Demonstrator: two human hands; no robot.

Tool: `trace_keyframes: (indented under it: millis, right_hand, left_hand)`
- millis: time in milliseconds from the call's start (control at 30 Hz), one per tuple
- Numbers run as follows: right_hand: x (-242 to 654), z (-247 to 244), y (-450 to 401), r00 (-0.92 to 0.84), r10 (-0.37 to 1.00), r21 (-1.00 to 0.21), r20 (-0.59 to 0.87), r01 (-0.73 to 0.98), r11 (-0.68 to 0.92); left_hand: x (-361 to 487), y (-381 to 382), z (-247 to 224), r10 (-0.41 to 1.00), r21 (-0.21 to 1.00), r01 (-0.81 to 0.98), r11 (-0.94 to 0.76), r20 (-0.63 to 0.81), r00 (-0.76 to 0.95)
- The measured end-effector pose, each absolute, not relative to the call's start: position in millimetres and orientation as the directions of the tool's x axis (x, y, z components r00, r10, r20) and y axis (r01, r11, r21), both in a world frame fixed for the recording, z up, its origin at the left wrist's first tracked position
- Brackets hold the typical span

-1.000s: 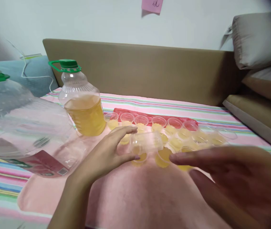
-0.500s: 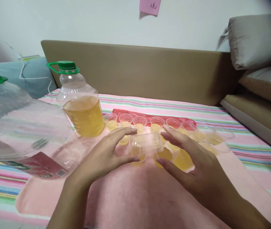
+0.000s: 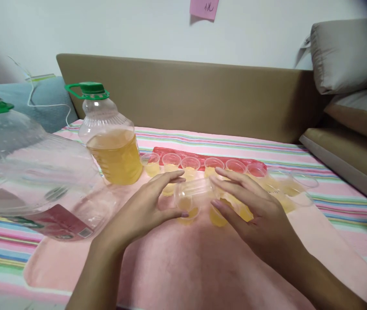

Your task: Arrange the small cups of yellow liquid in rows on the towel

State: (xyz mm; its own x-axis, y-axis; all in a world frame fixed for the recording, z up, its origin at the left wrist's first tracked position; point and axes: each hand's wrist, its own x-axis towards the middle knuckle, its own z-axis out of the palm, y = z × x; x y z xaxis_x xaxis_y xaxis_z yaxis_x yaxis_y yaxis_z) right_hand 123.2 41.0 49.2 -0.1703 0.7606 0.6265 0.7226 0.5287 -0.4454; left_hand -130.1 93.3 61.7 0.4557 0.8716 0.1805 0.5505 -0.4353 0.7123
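A short stack of clear plastic cups [image 3: 194, 191] lies sideways between my hands, its wide rim toward the left. My left hand [image 3: 151, 200] has its thumb and fingers curved around the rim end. My right hand [image 3: 248, 202] closes around the other end, hiding part of it. Below and behind the stack stand several clear cups with yellow liquid, among them a front cup [image 3: 190, 215] near my left thumb and another cup [image 3: 218, 217] under my right hand. Farther back is a row with a cup [image 3: 171, 162] and others like it.
A large bottle of yellow liquid [image 3: 115, 155] with a green cap stands at left. Nearer, a clear bottle [image 3: 41, 172] with a green collar fills the left edge. A red plastic wrapper [image 3: 196, 157] lies behind the cups. Cushions [image 3: 348, 56] are piled at right.
My right hand has moved left, farther over the stack's end, and its fingers have come closer together. The stack now tilts slightly, right end higher. My left hand has hardly moved.
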Motion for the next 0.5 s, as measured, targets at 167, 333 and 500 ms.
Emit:
trace_keyframes:
  millis: [167,333,500]
  right_hand:
    - [120,47,43,-0.154,0.747,-0.466,0.646,0.697,0.546]
    - [115,49,45,-0.153,0.74,-0.486,0.654,0.665,0.567]
    - [112,48,45,-0.165,0.738,-0.487,0.655,0.655,0.578]
  left_hand:
    - [-129,94,61,0.879,0.725,0.548,-0.417,0.17,0.445]
    - [-130,95,61,0.877,0.733,0.538,-0.417,0.169,0.45]
    - [-133,94,61,0.86,0.7,0.544,-0.463,0.206,0.466]
